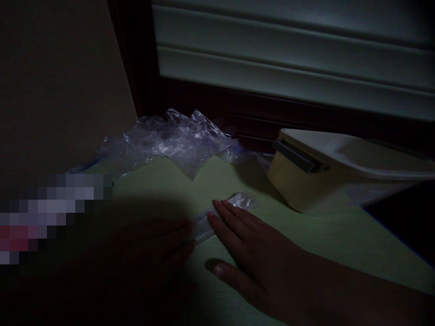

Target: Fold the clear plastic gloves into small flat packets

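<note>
A small clear plastic bag lies flat on the pale green tabletop. My right hand rests on its right part, the fingers stretched out and the thumb apart. In deep shadow, my left hand touches the bag's left end with its fingertips; the fingers look extended and flat. The bag's crumpled far end shows beyond my right fingers. Most of my left palm is too dark to make out.
A heap of crinkled clear plastic bags lies along the back edge. At the right stands a pale bin with a dark clip. Behind are a wall and a slatted panel. A blurred-out patch covers the left side.
</note>
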`<state>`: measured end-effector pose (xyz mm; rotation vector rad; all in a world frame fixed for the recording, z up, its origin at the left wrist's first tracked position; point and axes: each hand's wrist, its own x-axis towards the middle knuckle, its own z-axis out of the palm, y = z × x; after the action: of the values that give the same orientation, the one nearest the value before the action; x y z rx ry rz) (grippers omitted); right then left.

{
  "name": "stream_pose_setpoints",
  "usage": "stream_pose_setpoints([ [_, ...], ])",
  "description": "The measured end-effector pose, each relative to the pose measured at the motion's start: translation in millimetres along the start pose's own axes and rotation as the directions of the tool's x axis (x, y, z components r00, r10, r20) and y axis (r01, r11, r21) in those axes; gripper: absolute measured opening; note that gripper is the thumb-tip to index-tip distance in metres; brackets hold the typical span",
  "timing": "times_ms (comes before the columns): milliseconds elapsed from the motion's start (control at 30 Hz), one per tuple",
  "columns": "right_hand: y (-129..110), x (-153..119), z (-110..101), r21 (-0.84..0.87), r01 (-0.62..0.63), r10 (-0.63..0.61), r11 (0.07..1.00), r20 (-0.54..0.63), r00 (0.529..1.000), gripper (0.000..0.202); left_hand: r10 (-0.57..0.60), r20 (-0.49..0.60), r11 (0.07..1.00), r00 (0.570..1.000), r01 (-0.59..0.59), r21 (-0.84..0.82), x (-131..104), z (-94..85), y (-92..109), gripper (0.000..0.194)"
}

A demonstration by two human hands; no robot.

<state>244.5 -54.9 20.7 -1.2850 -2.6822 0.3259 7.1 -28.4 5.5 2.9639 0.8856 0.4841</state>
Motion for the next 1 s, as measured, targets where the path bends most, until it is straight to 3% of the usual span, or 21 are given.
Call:
stream_pose_setpoints([
  [67,0.4,-0.2,1.3,-0.048,-0.045,0.045,0.998,-0.007,0.999,0.07,0.053,-0.034,0.993,0.998,-0.049,0.111,-0.1,-2.9,1.4,0.032],
  [167,1.5,0.6,2.5,-0.112,-0.113,0.11,0.987,-0.031,0.993,0.074,0.124,-0.075,0.964,0.989,-0.102,0.245,0.0,-6.0,0.3,0.048],
  [333,7.0,3.3,0.2,-0.167,-0.164,0.161,0.972,-0.032,0.986,0.08,0.146,-0.062,0.974,0.987,-0.133,0.182,-0.7,-5.8,-4.4,0.039],
  [467,13.9,7.4,-3.2,-0.236,-0.257,0.259,0.937,-0.023,0.965,0.081,0.16,-0.074,0.963,0.984,-0.139,0.229,0.3,-6.1,-3.6,0.039],
  [600,13.6,12.2,-6.2,-0.314,-0.328,0.34,0.891,-0.017,0.94,0.079,0.186,-0.144,0.952,0.972,-0.142,0.272,3.7,-7.0,-1.1,0.046],
  [800,-0.9,13.9,-10.7,-0.529,-0.405,0.428,0.746,-0.084,0.9,0.066,0.203,-0.253,0.95,0.946,-0.127,0.285,7.0,-6.8,0.6,0.049],
  [900,-5.1,11.0,-7.7,-0.613,-0.403,0.31,0.679,-0.257,0.915,0.058,0.207,-0.26,0.951,0.943,-0.131,0.28,6.9,-6.2,-0.6,0.049],
  [1000,-5.8,8.5,-2.9,-0.666,-0.296,-0.003,0.685,-0.409,0.913,0.036,0.232,-0.227,0.95,0.946,-0.171,0.259,6.1,-4.5,-5.1,0.045],
])
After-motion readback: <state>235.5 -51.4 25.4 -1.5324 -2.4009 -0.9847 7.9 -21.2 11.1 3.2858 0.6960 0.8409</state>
